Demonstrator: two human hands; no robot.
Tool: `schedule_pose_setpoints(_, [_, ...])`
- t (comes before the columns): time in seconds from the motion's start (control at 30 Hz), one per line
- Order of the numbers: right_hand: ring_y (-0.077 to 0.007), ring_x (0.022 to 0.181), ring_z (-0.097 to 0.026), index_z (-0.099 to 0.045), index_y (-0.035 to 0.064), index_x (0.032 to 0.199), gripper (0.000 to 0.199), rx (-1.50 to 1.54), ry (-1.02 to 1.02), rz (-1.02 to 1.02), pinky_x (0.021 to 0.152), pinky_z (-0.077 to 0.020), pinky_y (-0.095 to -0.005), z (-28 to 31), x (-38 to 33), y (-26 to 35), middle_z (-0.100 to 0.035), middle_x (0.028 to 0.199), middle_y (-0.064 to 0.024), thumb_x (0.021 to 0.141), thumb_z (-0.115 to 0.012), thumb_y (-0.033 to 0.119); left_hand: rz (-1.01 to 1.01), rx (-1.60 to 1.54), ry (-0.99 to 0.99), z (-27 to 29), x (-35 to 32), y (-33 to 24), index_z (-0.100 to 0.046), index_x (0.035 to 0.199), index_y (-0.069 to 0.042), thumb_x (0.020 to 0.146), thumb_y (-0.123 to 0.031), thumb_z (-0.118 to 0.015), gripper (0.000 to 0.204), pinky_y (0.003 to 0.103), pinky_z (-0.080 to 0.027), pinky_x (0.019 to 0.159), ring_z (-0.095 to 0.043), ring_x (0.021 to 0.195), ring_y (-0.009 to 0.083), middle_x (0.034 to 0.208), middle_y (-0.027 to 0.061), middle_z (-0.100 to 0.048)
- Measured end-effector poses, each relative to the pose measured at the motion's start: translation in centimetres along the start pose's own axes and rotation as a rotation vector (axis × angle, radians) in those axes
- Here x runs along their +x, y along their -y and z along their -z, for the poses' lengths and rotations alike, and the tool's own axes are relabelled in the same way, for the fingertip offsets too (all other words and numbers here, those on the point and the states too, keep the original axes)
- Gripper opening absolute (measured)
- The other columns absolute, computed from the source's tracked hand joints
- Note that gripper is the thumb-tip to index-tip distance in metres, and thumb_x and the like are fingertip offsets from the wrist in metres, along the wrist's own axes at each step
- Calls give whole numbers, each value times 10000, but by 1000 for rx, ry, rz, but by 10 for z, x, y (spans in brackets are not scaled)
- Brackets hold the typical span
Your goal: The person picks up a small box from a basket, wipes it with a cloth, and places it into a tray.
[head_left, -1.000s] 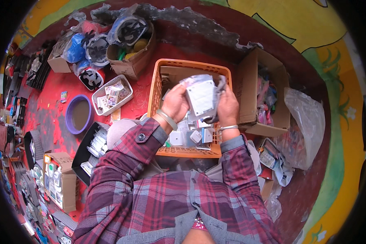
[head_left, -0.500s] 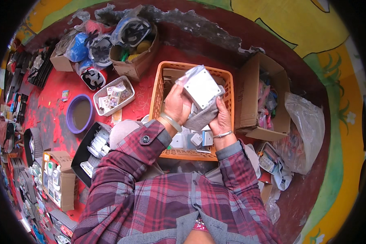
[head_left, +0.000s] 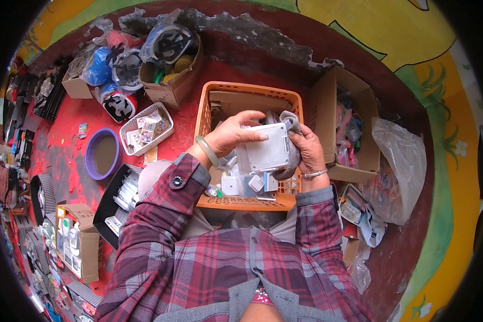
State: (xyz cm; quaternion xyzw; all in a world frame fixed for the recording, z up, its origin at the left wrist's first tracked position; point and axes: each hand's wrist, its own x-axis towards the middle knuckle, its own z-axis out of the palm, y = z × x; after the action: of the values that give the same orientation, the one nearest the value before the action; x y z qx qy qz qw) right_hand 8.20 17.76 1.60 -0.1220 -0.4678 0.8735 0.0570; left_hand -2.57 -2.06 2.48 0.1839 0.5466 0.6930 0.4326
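Both hands now hold the white box (head_left: 265, 153) flat over the orange basket (head_left: 206, 110), turned from its earlier tilt. The left hand (head_left: 232, 134) grips its top edge; the right hand (head_left: 306, 150) presses a grey cloth (head_left: 291, 140) to its right side, so wiping looks underway.

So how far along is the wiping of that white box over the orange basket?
Done: the white box is out of the orange basket and held above it. In hand: the left hand grips its top edge while the right hand presses a grey cloth to its right side. Left: small white items lie in the basket beneath; whether they are wiped cannot be told.
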Motion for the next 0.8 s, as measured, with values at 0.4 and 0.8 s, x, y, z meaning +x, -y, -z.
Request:
schedule_pose_setpoints(0.4, [-100, 795, -551, -611, 17, 986, 154, -980, 117, 356, 715, -458, -246, -24, -10, 2, -606, 860, -6, 846, -548, 33, -58, 648, 200, -9, -3, -4, -598, 1049, 7, 734, -259, -759, 443, 261, -459, 777, -562, 867, 98, 933, 57, -632])
schedule_pose_setpoints(0.8, [-96, 724, -581, -531, 22, 1161, 292, -172, -212, 311, 644, -490, -225, 20, -13, 43, -611, 879, -36, 896, -549, 145, 147, 6, 223, -5, -2, 11, -568, 1116, -9, 803, -148, -676, 360, 266, -457, 836, -583, 910, 113, 1016, 40, -625])
